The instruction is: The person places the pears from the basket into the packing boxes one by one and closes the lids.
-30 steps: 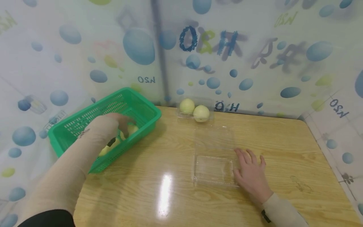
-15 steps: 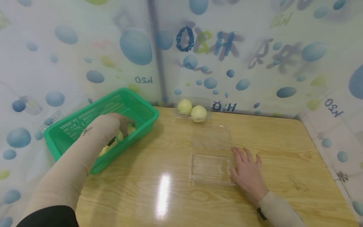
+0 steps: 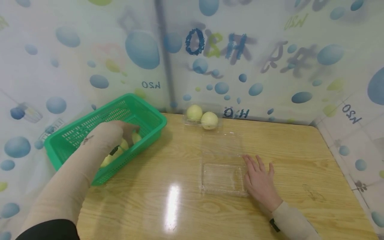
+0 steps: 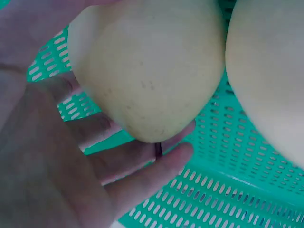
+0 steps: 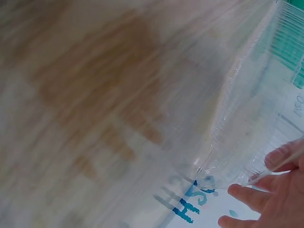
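Inside a long, green, perforated plastic basket at the left of the wood-grain tabletop, your left grip curls round a smooth, round, pale yellow fruit, fingers along one side and thumb opposite, a matching neighbour fruit close against it. Your right grip, fingers loosely spread, rests at the right edge of a thin, clear plastic clamshell box, its transparent lid laid back. Expect the fruit to be firm and fairly weighty, its skin slick and likely to bruise under hard fingertips; take it across its widest girth, with broad contact, and mind the neighbour as you lift. The box looks light and flexible, apt to skid or buckle, so steady it gently by the rim. Near the bubble-patterned backdrop, a second clear plastic box carries two more pale fruits.
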{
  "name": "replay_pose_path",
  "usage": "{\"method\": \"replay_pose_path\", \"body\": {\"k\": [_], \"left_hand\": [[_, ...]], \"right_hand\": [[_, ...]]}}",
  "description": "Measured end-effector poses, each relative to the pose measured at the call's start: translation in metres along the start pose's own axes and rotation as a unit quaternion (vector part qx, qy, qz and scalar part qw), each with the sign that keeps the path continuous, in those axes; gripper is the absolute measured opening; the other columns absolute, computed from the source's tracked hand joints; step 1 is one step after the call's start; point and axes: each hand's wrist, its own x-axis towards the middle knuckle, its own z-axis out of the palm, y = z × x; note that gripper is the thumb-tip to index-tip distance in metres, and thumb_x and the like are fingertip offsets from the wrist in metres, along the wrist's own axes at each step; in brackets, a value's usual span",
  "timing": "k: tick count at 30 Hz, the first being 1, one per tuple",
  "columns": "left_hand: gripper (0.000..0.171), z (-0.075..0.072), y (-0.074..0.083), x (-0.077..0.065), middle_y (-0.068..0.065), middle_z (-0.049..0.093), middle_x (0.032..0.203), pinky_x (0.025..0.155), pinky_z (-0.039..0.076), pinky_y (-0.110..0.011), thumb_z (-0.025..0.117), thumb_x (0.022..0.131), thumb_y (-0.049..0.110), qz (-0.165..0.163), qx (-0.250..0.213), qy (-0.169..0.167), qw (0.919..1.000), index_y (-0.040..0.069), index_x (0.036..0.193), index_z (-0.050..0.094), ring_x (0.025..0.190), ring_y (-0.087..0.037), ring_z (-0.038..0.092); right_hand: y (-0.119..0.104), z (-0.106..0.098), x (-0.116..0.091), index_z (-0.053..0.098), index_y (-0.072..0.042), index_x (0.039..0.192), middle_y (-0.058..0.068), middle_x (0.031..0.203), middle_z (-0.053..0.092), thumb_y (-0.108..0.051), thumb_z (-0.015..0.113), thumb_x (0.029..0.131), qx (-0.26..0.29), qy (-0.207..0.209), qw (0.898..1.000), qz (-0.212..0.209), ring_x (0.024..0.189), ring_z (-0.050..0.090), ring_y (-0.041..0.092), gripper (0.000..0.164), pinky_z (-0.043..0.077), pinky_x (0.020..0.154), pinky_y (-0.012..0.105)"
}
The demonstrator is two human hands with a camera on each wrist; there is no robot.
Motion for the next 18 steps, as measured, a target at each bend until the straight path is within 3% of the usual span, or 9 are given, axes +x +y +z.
{"method": "replay_pose_path", "body": {"k": [1,2,5,8,13,18], "left_hand": [[0.094,-0.001,-0.001,-0.001,-0.028,0.011,0.153,0.056,0.051,-0.049,0.067,0.08,0.015,0.001,-0.001,0.002,1.0,0.041,0.154,0.015,0.085,-0.038,0.058],[0.094,-0.003,-0.002,0.001,-0.028,0.014,0.152,0.062,0.051,-0.055,0.07,0.078,0.018,0.017,0.018,0.006,0.9997,0.039,0.154,0.018,0.1,-0.044,0.055],[0.091,-0.009,-0.008,0.012,-0.03,0.024,0.147,0.071,0.052,-0.053,0.074,0.075,0.022,0.071,0.081,0.009,0.9941,0.031,0.153,0.027,0.099,-0.042,0.058],[0.085,-0.015,-0.01,0.023,-0.03,0.028,0.148,0.089,0.036,-0.072,0.079,0.074,0.031,0.135,0.155,0.017,0.9784,0.018,0.147,0.037,0.129,-0.057,0.026],[0.079,-0.02,-0.013,0.027,-0.029,0.04,0.141,0.09,0.036,-0.071,0.08,0.073,0.033,0.167,0.157,0.015,0.9733,0.013,0.141,0.045,0.126,-0.055,0.033],[0.07,-0.023,-0.015,0.026,-0.021,0.053,0.13,0.087,0.041,-0.065,0.081,0.073,0.03,0.209,0.174,0.05,0.9611,0.015,0.135,0.053,0.118,-0.047,0.046]], "right_hand": [[0.0,0.0,0.0,0.039,-0.002,0.143,0.023,0.141,0.045,-0.007,0.041,0.092,-0.001,0.0,1.0,0.0,0.133,0.028,0.048,0.052,0.008,0.099,0.076],[-0.001,0.0,0.0,0.039,-0.002,0.143,0.023,0.141,0.046,-0.007,0.041,0.092,-0.001,0.001,1.0,0.001,0.133,0.028,0.048,0.051,0.008,0.099,0.076],[-0.001,0.0,0.0,0.04,-0.001,0.142,0.023,0.14,0.046,-0.008,0.04,0.092,0.001,0.005,1.0,0.0,0.133,0.028,0.048,0.051,0.009,0.099,0.077],[-0.001,0.0,0.0,0.041,-0.001,0.142,0.022,0.14,0.047,-0.007,0.041,0.092,0.001,0.012,1.0,-0.001,0.132,0.029,0.048,0.05,0.009,0.099,0.077],[-0.002,0.0,-0.001,0.041,-0.002,0.142,0.022,0.14,0.047,-0.007,0.04,0.092,0.003,0.017,1.0,-0.001,0.132,0.029,0.048,0.05,0.009,0.099,0.076],[-0.003,-0.002,-0.001,0.041,-0.002,0.142,0.022,0.14,0.047,-0.007,0.039,0.093,0.009,0.012,1.0,0.005,0.133,0.028,0.048,0.05,0.007,0.1,0.076]]}}
